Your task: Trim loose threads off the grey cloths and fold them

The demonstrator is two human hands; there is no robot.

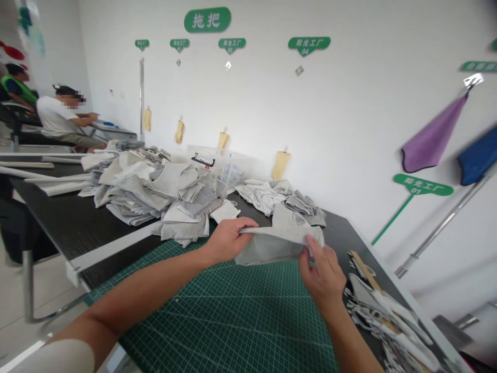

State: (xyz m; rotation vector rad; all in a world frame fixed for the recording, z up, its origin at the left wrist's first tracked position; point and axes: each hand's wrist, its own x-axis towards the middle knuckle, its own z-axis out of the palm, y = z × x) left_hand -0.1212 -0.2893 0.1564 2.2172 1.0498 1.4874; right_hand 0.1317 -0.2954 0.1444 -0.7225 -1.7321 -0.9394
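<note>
A light grey piece of fabric (274,247) is stretched between my two hands, above a green cutting mat (267,311) with a white grid. My left hand (229,239) pinches its left end, thumb along the top edge. At the other end my right hand (323,269) grips the fabric between thumb and fingers. The cloth looks folded, with its upper edge doubled over. Behind it lie a smaller heap of grey and white cloth (264,197) and, to the left, a large heap of grey cloth pieces (155,181).
Fabric scraps and strips (388,316) lie along the right edge of the black table (50,217), beside a wooden strip (367,272). A clear plastic box (248,165) stands against the wall. A metal pole (442,233) leans at right. A person in white (58,116) sits far left.
</note>
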